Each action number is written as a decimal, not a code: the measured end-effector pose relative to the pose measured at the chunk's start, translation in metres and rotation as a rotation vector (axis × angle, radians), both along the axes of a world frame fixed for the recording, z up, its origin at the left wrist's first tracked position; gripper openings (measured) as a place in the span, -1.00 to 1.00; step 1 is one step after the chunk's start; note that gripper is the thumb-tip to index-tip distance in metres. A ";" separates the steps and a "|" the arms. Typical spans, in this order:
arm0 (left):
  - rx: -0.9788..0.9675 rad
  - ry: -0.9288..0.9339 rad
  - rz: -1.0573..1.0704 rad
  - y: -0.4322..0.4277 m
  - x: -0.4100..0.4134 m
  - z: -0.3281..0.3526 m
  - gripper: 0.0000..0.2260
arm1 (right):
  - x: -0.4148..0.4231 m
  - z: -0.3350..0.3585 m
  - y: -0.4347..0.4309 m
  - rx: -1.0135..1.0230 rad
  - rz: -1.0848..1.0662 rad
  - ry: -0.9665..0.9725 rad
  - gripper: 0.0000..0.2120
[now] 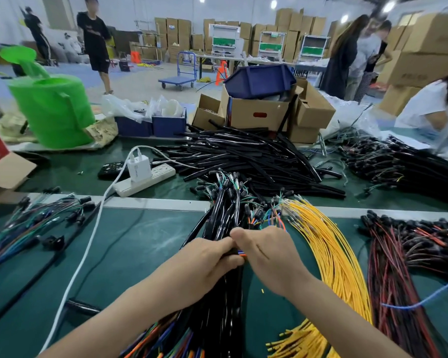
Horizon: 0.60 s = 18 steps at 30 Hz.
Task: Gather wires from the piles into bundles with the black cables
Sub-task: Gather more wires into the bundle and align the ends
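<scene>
A thick bundle of black cables (pixel 219 218) with coloured wires runs from the table's near edge up the middle. My left hand (pixel 207 257) grips it from the left. My right hand (pixel 267 251) pinches thin orange and blue wires (pixel 241 253) against the bundle, thumb touching the left hand. A pile of yellow wires (pixel 331 254) lies just right of my hands. Farther right lies a pile of red and black wires (pixel 398 259). At the far left lies a pile of blue and green wires (pixel 29 223). A heap of black tubes (pixel 246 156) sits behind.
A white power strip (pixel 145 180) with a charger and white cord (pixel 83 257) lies left of centre. A green watering can (pixel 52 109), blue bins (pixel 153 125) and cardboard boxes (pixel 259 112) stand at the back. A seated person (pixel 429 104) works at the right; others stand beyond.
</scene>
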<state>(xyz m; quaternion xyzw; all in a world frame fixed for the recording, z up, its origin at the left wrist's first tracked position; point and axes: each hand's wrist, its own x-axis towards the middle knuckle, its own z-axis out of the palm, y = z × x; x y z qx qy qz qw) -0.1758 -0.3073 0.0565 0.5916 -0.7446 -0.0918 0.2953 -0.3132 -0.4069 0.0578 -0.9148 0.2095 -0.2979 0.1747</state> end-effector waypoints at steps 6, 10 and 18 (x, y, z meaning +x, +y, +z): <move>0.128 0.105 0.104 0.008 0.016 0.001 -0.77 | -0.009 -0.018 -0.024 0.034 -0.037 -0.209 -0.49; 0.261 -0.060 0.114 0.006 0.017 0.002 -0.83 | -0.006 -0.011 -0.022 -0.203 -0.042 -0.159 -0.53; 0.122 -0.099 0.083 -0.002 0.006 0.029 -0.51 | 0.008 0.006 -0.018 0.136 0.073 -0.160 -0.30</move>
